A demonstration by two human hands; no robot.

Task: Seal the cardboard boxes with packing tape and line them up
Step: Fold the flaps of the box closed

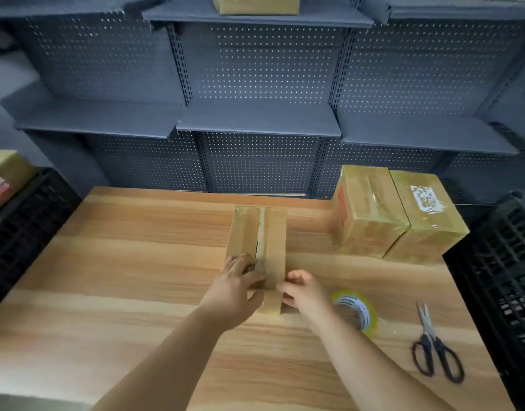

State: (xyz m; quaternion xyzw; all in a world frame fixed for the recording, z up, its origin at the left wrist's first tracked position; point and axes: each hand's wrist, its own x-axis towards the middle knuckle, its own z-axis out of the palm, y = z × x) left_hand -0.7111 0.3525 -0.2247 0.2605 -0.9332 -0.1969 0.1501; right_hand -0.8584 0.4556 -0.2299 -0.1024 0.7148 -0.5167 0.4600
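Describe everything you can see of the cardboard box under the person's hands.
The brown cardboard box is oblong and lies flat on the wooden table, long side pointing away from the camera. Its top flaps are folded shut; a paler strip, seemingly tape, runs along the seam and down the near face. The left hand presses its top; the right hand grips its near right corner.

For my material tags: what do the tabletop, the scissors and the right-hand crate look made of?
Tabletop: wood-grain streaks, smooth matte; possibly laminate. Scissors: bare grey metal blades, dark handles, probably plastic. Crate: black open lattice, likely moulded plastic.
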